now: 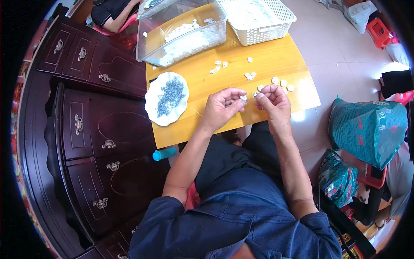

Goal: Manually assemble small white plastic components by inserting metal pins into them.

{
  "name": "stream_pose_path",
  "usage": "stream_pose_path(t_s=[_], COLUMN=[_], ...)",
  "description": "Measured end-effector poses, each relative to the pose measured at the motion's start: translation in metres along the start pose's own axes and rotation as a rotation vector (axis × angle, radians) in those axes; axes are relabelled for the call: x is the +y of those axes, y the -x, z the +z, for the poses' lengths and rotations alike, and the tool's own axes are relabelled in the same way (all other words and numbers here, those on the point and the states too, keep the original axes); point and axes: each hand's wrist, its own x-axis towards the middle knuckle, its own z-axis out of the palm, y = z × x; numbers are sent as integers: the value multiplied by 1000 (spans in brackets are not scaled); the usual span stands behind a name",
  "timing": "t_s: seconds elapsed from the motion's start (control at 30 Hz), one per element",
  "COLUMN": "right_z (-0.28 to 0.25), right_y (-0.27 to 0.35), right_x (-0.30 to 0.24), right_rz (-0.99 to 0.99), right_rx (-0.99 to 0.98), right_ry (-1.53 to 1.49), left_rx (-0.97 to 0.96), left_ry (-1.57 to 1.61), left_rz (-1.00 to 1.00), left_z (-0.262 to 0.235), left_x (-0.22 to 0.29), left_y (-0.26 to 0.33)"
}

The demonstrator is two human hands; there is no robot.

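Both hands up over the near edge of the yellow counter (267,60). My left hand (222,108) has its fingers curled, tips pinching a small white piece (243,98). My right hand (272,101) is closed too, fingers pressed together around something tiny at the tips; cannot tell exactly what. The two pinches almost touch, just above the counter.

Around them: a white plate (152,113) of small grey metal bits to the left, loose white pieces (250,76) scattered farther out, a clear plastic bin (181,30) and a white basket (258,19) at the far edge. A blue tube (164,153) sits below the counter's near left corner.

Risk, as I judge it: the parts are small and held only by fingertips, right over the counter's near edge. A slip would likely drop them into my lap or onto the floor.
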Motion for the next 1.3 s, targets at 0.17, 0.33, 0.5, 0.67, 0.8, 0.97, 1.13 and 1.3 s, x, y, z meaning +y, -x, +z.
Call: stream_pose_path(t_s=[0.17, 0.33, 0.5, 0.67, 0.8, 0.97, 1.13, 1.3], right_z=[5, 9, 12, 13, 14, 12, 12, 11], right_y=[3, 5, 7, 7, 8, 7, 7, 7], right_x=[3, 5, 6, 8, 6, 8, 6, 11], right_rz=[-25, -41, -6, 20, 43, 46, 52, 48], right_rx=[-28, -67, -87, -116, -109, -99, -95, -118], right_ry=[30, 60, 95, 104, 96, 114, 123, 91], left_rx=[49, 108, 54, 40, 30, 24, 19, 36], left_ry=[-102, -185, -319, -334, -331, -346, -376, -378], left_rz=[53, 93, 102, 114, 110, 118, 114, 198], left_z=[-7, -6, -13, -14, -14, -13, -13, -7], left_x=[-5, 2, 6, 9, 8, 9, 8, 11], left_y=[2, 5, 9, 11, 11, 11, 10, 9])
